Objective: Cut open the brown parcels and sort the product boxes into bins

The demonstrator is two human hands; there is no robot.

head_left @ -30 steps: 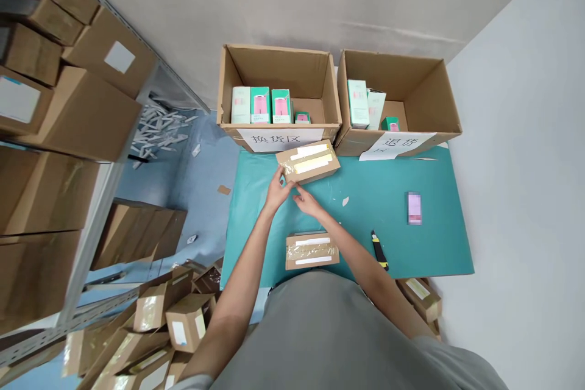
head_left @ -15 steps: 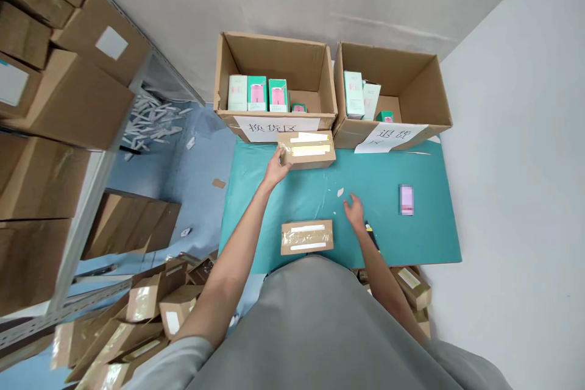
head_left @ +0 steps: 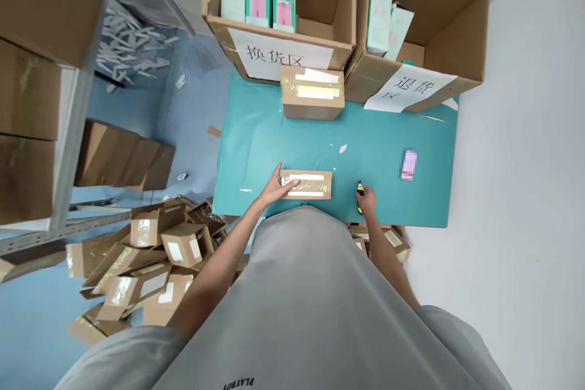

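The near taped carton [head_left: 315, 185] lies at the centre of the frame on the green bench [head_left: 256, 134], the left hand [head_left: 277, 186] gripping its left end; right of it, the right hand [head_left: 366, 200] grasps the black-and-yellow cutter [head_left: 360, 190]; above, the far taped carton [head_left: 313, 103] sits before the open box [head_left: 283, 42] at upper centre, labelled in front
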